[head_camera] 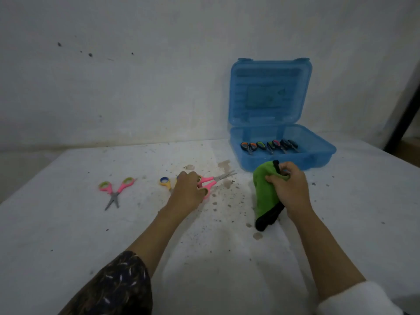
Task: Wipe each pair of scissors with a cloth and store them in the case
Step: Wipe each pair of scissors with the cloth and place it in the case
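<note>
My left hand [187, 192] grips the handles of a pink pair of scissors [213, 180] whose blades point right over the table. Partly hidden behind that hand lies a yellow-and-blue pair [165, 181]. Another pink pair with green-lined handles [114, 190] lies further left, slightly splayed. My right hand [289, 189] holds a bunched green cloth with a black edge [264, 196] that hangs down to the table. The open blue case [318, 160] stands behind it with several dark-handled scissors [269, 146] inside.
The white table [91, 235] is speckled with dark crumbs and brown stains around the middle. A white wall stands close behind. A dark post [406, 108] leans at the far right edge. The case lid [270, 87] stands upright.
</note>
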